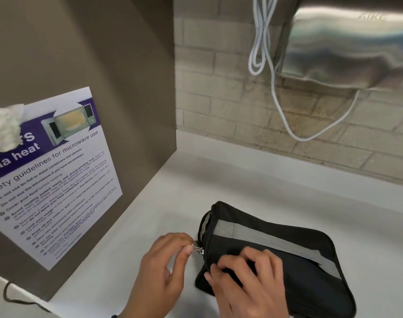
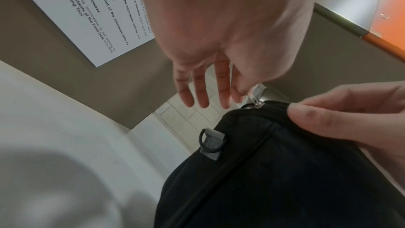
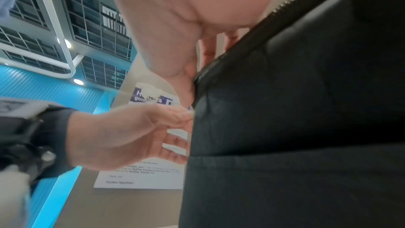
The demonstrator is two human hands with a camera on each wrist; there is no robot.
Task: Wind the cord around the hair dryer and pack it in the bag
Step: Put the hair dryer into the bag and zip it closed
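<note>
Black bag [image 1: 287,260] lies on the pale counter [image 1: 276,180], near the right side, its zipped edge turned left. The hair dryer and its cord are not visible; whether they are inside cannot be told. The left hand [image 1: 163,271] sits just left of the bag, its grip closed to a pinch: thumb and forefinger clamp the small metal zipper pull [image 1: 198,249] at the bag's left edge, while the other fingers [image 2: 202,91] hang loose and straight. The right hand [image 1: 248,278] lies on top of the bag's near left corner, fingers curled and gripping the black fabric. A microwave safety notice [image 1: 51,180] hangs on the brown panel to the left. A white cable [image 1: 262,42] dangles beside a steel hand dryer [image 1: 347,47] on the far brick wall.
</note>
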